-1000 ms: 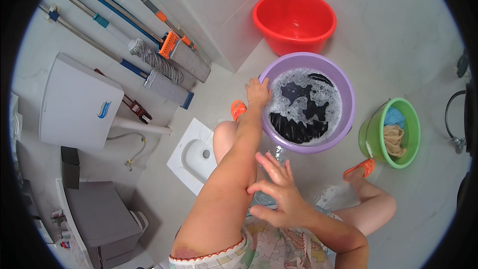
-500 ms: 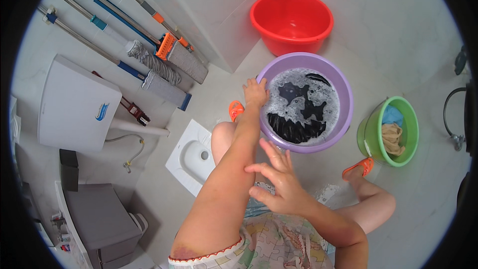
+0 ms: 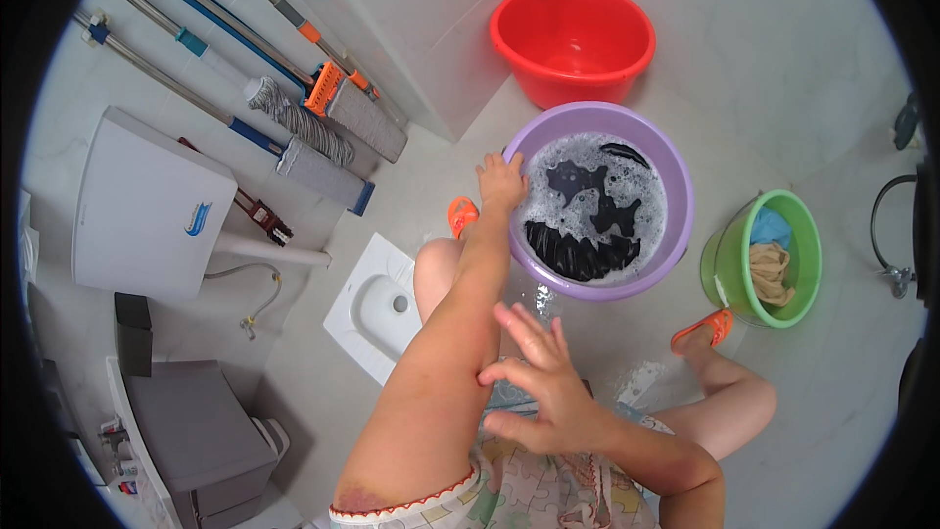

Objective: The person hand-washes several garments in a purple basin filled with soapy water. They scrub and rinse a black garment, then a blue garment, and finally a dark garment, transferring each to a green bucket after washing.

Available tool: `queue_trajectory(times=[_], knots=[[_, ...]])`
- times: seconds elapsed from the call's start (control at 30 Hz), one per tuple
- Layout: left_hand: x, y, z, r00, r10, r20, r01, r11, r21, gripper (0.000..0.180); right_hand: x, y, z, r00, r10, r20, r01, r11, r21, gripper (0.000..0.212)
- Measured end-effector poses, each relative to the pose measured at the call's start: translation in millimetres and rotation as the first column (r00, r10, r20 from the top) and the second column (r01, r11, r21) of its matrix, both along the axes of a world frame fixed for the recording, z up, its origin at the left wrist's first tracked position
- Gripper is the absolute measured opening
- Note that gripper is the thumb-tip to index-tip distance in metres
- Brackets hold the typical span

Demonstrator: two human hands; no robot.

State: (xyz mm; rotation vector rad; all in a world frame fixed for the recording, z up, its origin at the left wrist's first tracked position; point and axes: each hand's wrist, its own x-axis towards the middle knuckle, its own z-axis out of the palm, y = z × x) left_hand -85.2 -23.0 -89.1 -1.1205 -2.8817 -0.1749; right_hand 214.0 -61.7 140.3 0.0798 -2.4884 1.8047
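Observation:
A purple basin holds foamy water with a soaked black garment partly under the suds. At its left rim is my left hand, fingers bent over the edge, the arm stretched out straight. My right hand is held over my lap, its fingers spread and nothing in them. One of its fingertips touches my left forearm near the elbow.
Behind the basin stands a red tub. To the right is a green bucket with blue and beige cloths. A squat toilet lies on the left, under a white cistern. Several mops hang on the left wall.
My right hand has slid down along the left forearm toward the elbow, away from the basin. The left hand remains at the rim.

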Motion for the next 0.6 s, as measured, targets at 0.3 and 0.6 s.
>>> queue_trajectory(times=[0.3, 0.6], knots=[[1.0, 0.3, 2.6, 1.0, 0.014, 0.009, -0.014, 1.0, 0.014, 0.039, 0.8, -1.8, 1.1, 0.999, -0.041, 0.002, 0.041, 0.999, 0.02, 0.043], [-0.2, 1.9, 2.8, 0.997, 0.01, 0.079, -0.009, 1.0, -0.006, 0.041, 5.5, -6.8, 1.1, 1.0, -0.013, -0.001, 0.013, 1.0, 0.022, 0.044]])
